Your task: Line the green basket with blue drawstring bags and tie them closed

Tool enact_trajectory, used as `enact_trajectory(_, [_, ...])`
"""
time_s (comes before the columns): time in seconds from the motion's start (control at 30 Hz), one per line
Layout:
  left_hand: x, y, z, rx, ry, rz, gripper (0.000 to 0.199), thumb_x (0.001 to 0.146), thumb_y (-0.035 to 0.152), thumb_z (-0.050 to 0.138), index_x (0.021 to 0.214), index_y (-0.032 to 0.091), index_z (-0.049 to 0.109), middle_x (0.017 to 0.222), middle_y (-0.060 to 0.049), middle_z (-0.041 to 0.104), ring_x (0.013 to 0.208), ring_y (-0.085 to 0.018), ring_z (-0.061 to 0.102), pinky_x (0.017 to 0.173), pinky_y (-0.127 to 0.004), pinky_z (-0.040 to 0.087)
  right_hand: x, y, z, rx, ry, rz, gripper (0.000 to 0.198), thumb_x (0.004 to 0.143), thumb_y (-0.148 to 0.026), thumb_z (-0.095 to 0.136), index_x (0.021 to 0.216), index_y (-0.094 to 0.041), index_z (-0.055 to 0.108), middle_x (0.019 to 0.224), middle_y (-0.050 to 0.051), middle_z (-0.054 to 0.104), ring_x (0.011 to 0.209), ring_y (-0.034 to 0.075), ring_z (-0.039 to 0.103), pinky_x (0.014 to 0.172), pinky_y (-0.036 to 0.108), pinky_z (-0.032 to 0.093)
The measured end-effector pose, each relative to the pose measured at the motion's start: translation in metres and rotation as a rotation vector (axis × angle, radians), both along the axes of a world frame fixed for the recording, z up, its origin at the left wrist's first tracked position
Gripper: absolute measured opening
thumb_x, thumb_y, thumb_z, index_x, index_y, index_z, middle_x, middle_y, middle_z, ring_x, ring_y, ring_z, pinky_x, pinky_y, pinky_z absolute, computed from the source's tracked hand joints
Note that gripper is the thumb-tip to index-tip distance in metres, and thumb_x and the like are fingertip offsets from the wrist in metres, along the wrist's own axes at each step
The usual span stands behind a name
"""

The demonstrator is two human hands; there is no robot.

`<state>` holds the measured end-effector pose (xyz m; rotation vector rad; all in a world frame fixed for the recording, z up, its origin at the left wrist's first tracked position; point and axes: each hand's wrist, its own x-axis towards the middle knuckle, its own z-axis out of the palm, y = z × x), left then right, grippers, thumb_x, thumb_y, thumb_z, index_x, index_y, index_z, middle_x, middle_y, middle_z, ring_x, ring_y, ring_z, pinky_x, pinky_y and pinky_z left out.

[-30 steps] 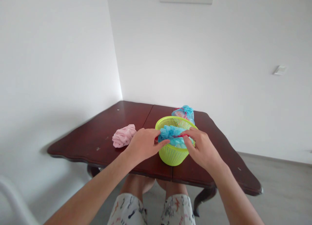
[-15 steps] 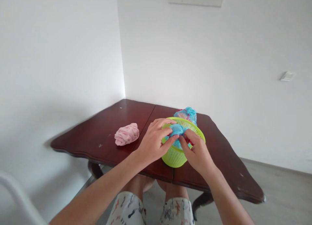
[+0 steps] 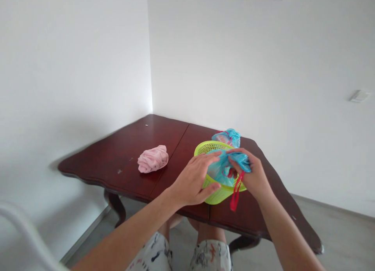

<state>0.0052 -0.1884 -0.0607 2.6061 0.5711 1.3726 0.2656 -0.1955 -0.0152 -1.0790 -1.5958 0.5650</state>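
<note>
Head view of a seated person at a dark wooden table (image 3: 164, 134) set in the corner of a room. The right hand (image 3: 255, 177) is closed around the bunched top of a blue plastic bag (image 3: 223, 166), which sits at the near right edge of a green basket (image 3: 212, 148); 1 red drawstring (image 3: 236, 192) hangs from this grip, over the basket's rim and down its near side. The left hand (image 3: 195, 180) is open, fingers spread, its fingertips touching the bag's left side and its thumb lying along the basket's near wall. A 2nd blue bag (image 3: 228, 136) lies on the table just behind the basket, and a pink cloth (image 3: 152, 160) lies well apart to the left. Handling note, offered as a judgement: thin film of this kind tears or slips when pulled by 1 point, so the bunched neck is best kept gathered in the whole fist while the open hand steadies the basket, which looks light and near the table edge and could tip or slide under a sideways pull. The loose drawstring may snag in the basket's mesh; keeping it outside the rim avoids this.
</note>
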Motion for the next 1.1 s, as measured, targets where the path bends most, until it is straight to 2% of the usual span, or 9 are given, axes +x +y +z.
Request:
enact_trajectory(0.07, [-0.010, 0.010, -0.017, -0.036, 0.033, 0.090, 0.066, 0.119, 0.074, 0.058, 0.163, 0.025, 0.054, 0.175, -0.019, 0.067, 0.167, -0.037, 0.060, 0.146, -0.065, 0.036, 0.013, 0.010, 0.021, 0.111, 0.090, -0.111, 0.039, 0.100, -0.054, 0.093, 0.127, -0.028, 0.083, 0.095, 0.005, 0.085, 0.079, 0.031, 0.085, 0.065, 0.045, 0.072])
enact_trajectory(0.13, [-0.017, 0.019, -0.032, -0.061, 0.091, 0.173, 0.065, 0.113, 0.078, 0.067, 0.152, 0.026, 0.062, 0.173, -0.018, 0.068, 0.168, -0.040, 0.058, 0.149, -0.069, 0.029, 0.028, 0.018, 0.047, 0.372, 0.099, -0.243, 0.045, 0.104, -0.052, 0.090, 0.142, -0.032, 0.080, 0.119, 0.009, 0.088, 0.102, 0.036, 0.089, 0.090, 0.057, 0.077])
enact_trajectory(0.23, [-0.022, 0.027, -0.049, -0.083, 0.078, 0.252, 0.063, 0.112, 0.075, 0.072, 0.149, 0.025, 0.063, 0.186, -0.022, 0.053, 0.180, -0.043, 0.041, 0.149, -0.072, 0.031, 0.054, 0.028, 0.086, 0.795, -0.187, -0.424, 0.063, 0.109, -0.044, 0.082, 0.170, -0.038, 0.067, 0.165, 0.012, 0.073, 0.156, 0.044, 0.070, 0.135, 0.075, 0.053])
enact_trajectory(0.33, [-0.021, 0.029, -0.060, -0.110, 0.016, 0.240, 0.062, 0.116, 0.073, 0.067, 0.154, 0.025, 0.056, 0.195, -0.024, 0.036, 0.187, -0.044, 0.028, 0.147, -0.074, 0.034, 0.081, 0.039, 0.108, 0.935, -0.510, -0.539, 0.083, 0.112, -0.032, 0.071, 0.189, -0.041, 0.042, 0.184, 0.012, 0.055, 0.174, 0.048, 0.050, 0.145, 0.076, 0.038])
enact_trajectory(0.43, [-0.018, 0.029, -0.072, -0.163, -0.061, 0.207, 0.075, 0.115, 0.072, 0.071, 0.167, 0.026, 0.045, 0.200, -0.026, 0.022, 0.188, -0.045, 0.024, 0.146, -0.075, 0.036, 0.105, 0.057, 0.101, 0.918, -0.597, -0.603, 0.091, 0.110, -0.026, 0.069, 0.192, -0.039, 0.033, 0.186, 0.015, 0.052, 0.173, 0.050, 0.050, 0.144, 0.075, 0.041])
enact_trajectory(0.57, [-0.019, 0.034, -0.103, -0.307, -0.193, 0.115, 0.116, 0.109, 0.079, 0.076, 0.190, 0.033, 0.007, 0.203, -0.027, 0.002, 0.186, -0.045, 0.031, 0.146, -0.077, 0.037, 0.131, 0.093, 0.064, 0.802, -0.632, -0.581, 0.095, 0.102, -0.029, 0.073, 0.189, -0.030, 0.037, 0.181, 0.021, 0.058, 0.164, 0.052, 0.059, 0.136, 0.078, 0.049])
enact_trajectory(0.67, [-0.024, 0.039, -0.134, -0.453, -0.215, 0.024, 0.116, 0.112, 0.088, 0.060, 0.193, 0.038, -0.008, 0.203, -0.025, -0.001, 0.183, -0.045, 0.038, 0.147, -0.077, 0.036, 0.138, 0.125, 0.036, 0.611, -0.665, -0.483, 0.087, 0.101, -0.034, 0.070, 0.184, -0.022, 0.045, 0.175, 0.024, 0.064, 0.156, 0.048, 0.066, 0.132, 0.075, 0.054])
enact_trajectory(0.83, [-0.032, 0.046, -0.169, -0.634, -0.095, -0.038, 0.121, 0.110, 0.090, 0.061, 0.192, 0.036, -0.010, 0.198, -0.029, 0.024, 0.179, -0.048, 0.045, 0.144, -0.077, 0.040, 0.125, 0.175, 0.020, 0.299, -0.680, -0.267, 0.080, 0.101, -0.039, 0.066, 0.177, -0.020, 0.053, 0.167, 0.023, 0.071, 0.149, 0.045, 0.072, 0.132, 0.071, 0.055])
enact_trajectory(1.1, [-0.027, 0.045, -0.168, -0.635, 0.062, -0.009, 0.126, 0.105, 0.080, 0.082, 0.191, 0.031, 0.004, 0.187, -0.028, 0.049, 0.167, -0.050, 0.060, 0.138, -0.075, 0.049, 0.090, 0.240, 0.027, 0.189, -0.506, -0.140, 0.077, 0.103, -0.047, 0.070, 0.175, -0.025, 0.054, 0.161, 0.021, 0.072, 0.142, 0.042, 0.073, 0.115, 0.065, 0.069])
